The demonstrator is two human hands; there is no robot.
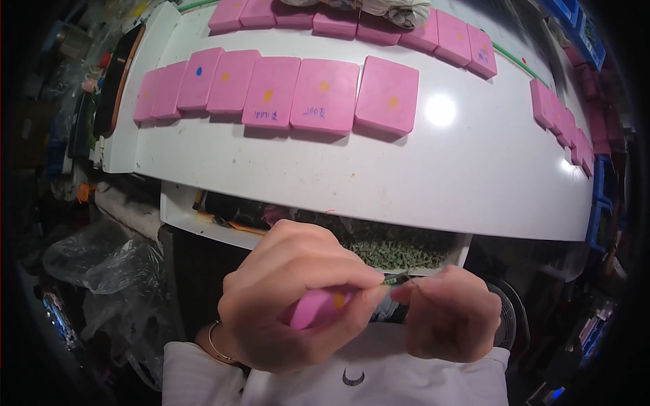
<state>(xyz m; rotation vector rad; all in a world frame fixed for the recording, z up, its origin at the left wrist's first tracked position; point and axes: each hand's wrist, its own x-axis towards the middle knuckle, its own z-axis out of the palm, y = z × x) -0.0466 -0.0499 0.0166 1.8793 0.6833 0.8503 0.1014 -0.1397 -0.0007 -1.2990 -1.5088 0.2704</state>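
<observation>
At approx. 6 o'clock, a pink block (321,309) w/ a yellow dot is gripped inside the curled L hand (274,291), & a small green piece (391,279) is pinched btwn thumb & index tips of the same hand, approx. 5 o'clock. The R hand (455,314) is held just beside it at approx. 4 o'clock, fingers bent in, tips brought near the green piece; whether anything is grasped there can't be told, the tips being too small & blurred. A thin bracelet (217,345) is worn on the L wrist.

Beyond the hands, an open drawer (464,252) is set under the edge of the white tabletop (467,176); green bits (399,252) are heaped in it, approx. 4 o'clock. On the tabletop, a front row of pink blocks (271,91) is laid out at approx. 11 o'clock, mostly w/ yellow dots, one w/ blue. A rear row (452,42) is set at 12 to 1 o'clock & a smaller row (560,120) at 2 to 3. A clear plastic bag (101,264) is seen at 8 to 9 o'clock, & blue bins (599,220) are placed at 3.
</observation>
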